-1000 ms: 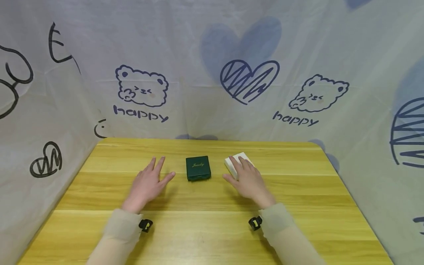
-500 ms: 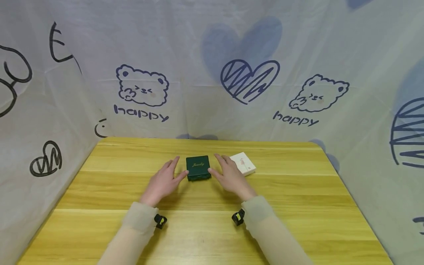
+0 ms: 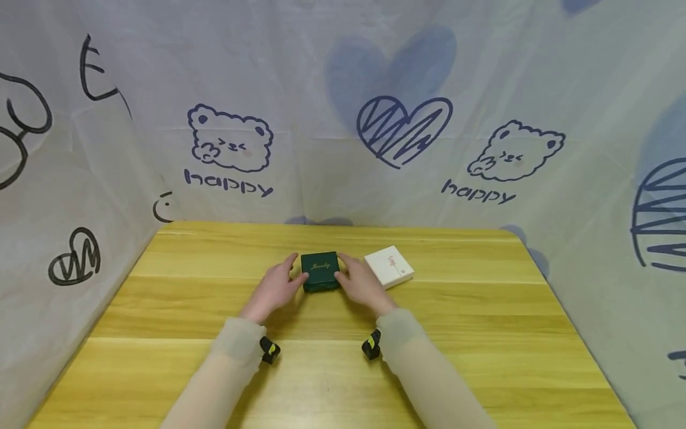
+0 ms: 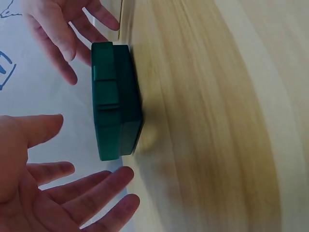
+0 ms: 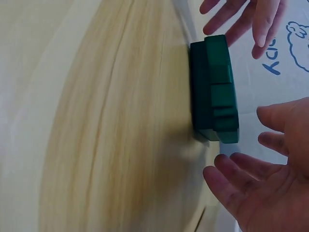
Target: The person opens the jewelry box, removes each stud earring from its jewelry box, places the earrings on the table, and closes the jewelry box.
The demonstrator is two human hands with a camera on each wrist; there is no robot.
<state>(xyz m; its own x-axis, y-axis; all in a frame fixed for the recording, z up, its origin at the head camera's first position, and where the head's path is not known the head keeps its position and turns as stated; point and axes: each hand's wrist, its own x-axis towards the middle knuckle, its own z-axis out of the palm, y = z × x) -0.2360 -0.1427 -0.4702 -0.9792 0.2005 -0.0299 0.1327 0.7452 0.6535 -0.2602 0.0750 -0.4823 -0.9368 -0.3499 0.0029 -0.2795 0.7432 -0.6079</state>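
Observation:
A dark green jewelry box (image 3: pixel 320 272) with gold lettering on its lid lies closed on the table. My left hand (image 3: pixel 276 289) is at its left side, thumb and fingers spread apart and relaxed. On the other side my right hand (image 3: pixel 361 283) mirrors it, fingertips close to the box's right edge. In the left wrist view the green box (image 4: pixel 113 101) stands between both hands, a small gap showing beside the left fingers (image 4: pixel 118 181). The right wrist view shows the box's clasp side (image 5: pixel 222 96) and the right fingers (image 5: pixel 227 179) loosely extended just beside it.
A white box (image 3: pixel 390 266) with a pink print lies right of the green box, close beside my right hand. The wooden table (image 3: pixel 332 381) ends at a white printed cloth (image 3: pixel 321 161) hung behind and along both sides.
Both hands have moved inward, the left rightward and the right leftward off the white box, to either side of the green box. Both boxes stay in place.

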